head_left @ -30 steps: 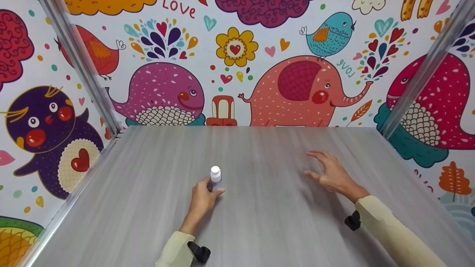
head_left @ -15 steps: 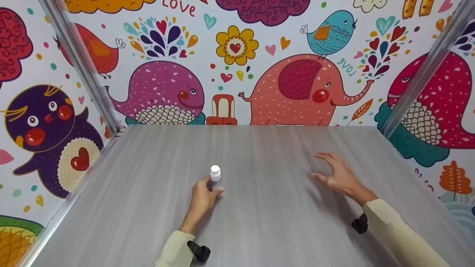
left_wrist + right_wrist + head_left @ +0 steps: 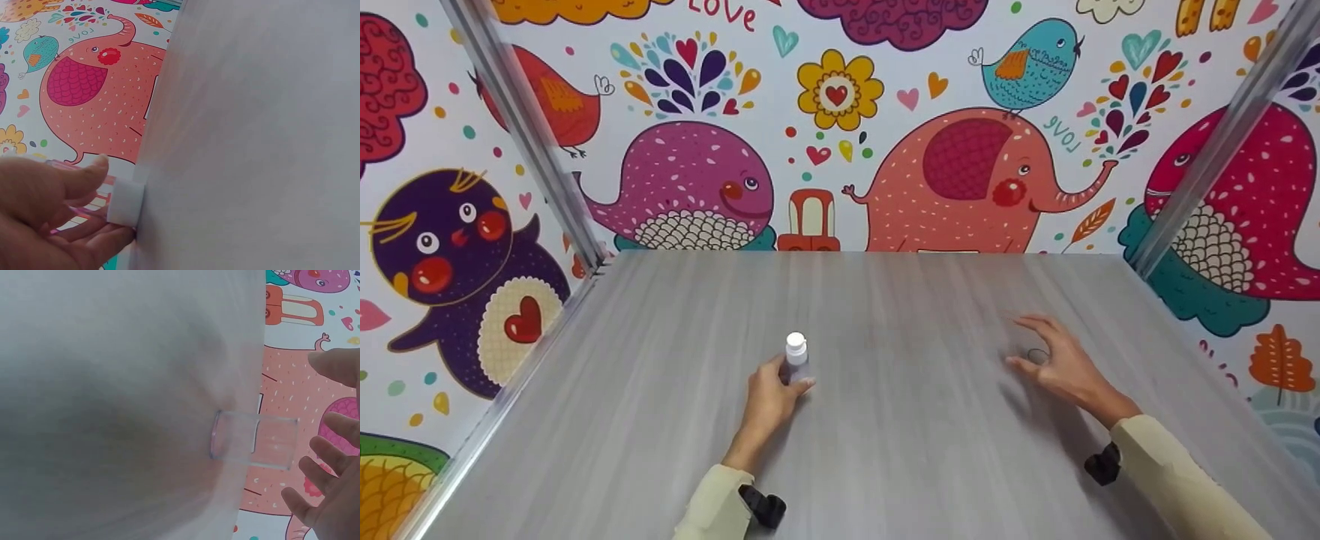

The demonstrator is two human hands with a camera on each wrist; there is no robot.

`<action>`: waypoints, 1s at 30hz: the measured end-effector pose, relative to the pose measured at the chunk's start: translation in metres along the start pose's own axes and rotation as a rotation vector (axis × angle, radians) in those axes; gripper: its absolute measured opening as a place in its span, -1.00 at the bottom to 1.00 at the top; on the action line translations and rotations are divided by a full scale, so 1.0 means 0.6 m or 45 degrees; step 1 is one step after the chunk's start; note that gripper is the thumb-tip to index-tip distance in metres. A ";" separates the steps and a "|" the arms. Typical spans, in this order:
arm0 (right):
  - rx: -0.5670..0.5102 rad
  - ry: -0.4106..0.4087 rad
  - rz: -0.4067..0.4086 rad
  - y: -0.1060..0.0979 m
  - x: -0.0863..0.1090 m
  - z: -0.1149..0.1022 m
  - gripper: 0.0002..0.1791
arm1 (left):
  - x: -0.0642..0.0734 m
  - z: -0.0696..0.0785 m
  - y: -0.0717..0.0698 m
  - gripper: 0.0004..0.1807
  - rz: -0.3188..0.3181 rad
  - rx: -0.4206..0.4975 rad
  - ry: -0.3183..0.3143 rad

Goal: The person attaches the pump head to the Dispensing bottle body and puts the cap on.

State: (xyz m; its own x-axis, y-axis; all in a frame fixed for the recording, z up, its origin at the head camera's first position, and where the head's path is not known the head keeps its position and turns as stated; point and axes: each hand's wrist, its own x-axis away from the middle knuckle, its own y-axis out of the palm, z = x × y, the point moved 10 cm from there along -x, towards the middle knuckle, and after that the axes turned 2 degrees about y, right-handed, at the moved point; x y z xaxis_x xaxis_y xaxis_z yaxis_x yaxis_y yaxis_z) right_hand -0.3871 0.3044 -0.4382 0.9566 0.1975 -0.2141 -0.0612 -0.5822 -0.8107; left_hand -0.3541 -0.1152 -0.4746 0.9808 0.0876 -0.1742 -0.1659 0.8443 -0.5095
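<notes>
Fingers and thumb of my left hand (image 3: 769, 394) grip a small bottle (image 3: 796, 351) with a white cap, upright on the table in the head view. The left wrist view has the left hand (image 3: 50, 208) around the bottle, whose white lower end (image 3: 125, 202) lies close to the tabletop. To the right, my right hand (image 3: 1069, 373) has its thumb and fingers spread around a small clear cup (image 3: 1038, 356). In the right wrist view the clear cup (image 3: 275, 443) stands on the table, apart from the fingertips of the right hand (image 3: 337, 478).
The grey wood-grain table (image 3: 877, 450) runs back to a wall (image 3: 907, 142) printed with cartoon animals. Metal posts (image 3: 521, 127) stand at the far corners, with a metal rail (image 3: 495, 420) along the left edge. Black devices (image 3: 765, 508) are strapped at both wrists.
My right hand has moved right and slightly toward me, and the cup's rim now shows between its thumb and fingers. The left hand and the bottle have stayed in place.
</notes>
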 end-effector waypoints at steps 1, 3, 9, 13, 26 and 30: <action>-0.008 0.009 -0.001 -0.001 0.002 0.003 -0.25 | 0.000 0.000 0.000 -0.51 0.000 0.001 0.000; -0.026 0.029 -0.001 -0.002 0.007 0.010 -0.25 | 0.000 0.000 0.000 -0.51 0.000 0.004 -0.007; -0.062 0.135 -0.018 -0.007 0.018 0.025 -0.21 | -0.003 0.001 0.000 -0.52 0.002 0.011 -0.001; -0.090 0.191 -0.016 -0.012 0.022 0.033 -0.18 | -0.003 0.003 -0.001 -0.52 0.008 0.005 0.025; -0.243 0.349 -0.105 0.004 0.042 0.062 -0.05 | -0.001 -0.004 -0.002 -0.56 0.003 0.033 0.011; -0.268 0.369 -0.077 0.004 0.051 0.063 -0.07 | -0.001 -0.003 0.001 -0.55 -0.010 0.024 0.014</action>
State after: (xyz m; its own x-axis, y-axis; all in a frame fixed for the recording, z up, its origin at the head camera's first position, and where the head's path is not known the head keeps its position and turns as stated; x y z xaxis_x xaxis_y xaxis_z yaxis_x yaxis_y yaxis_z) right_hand -0.3690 0.3389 -0.4671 0.9996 0.0222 0.0190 0.0292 -0.7321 -0.6806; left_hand -0.3552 -0.1154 -0.4762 0.9808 0.0754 -0.1800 -0.1565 0.8548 -0.4947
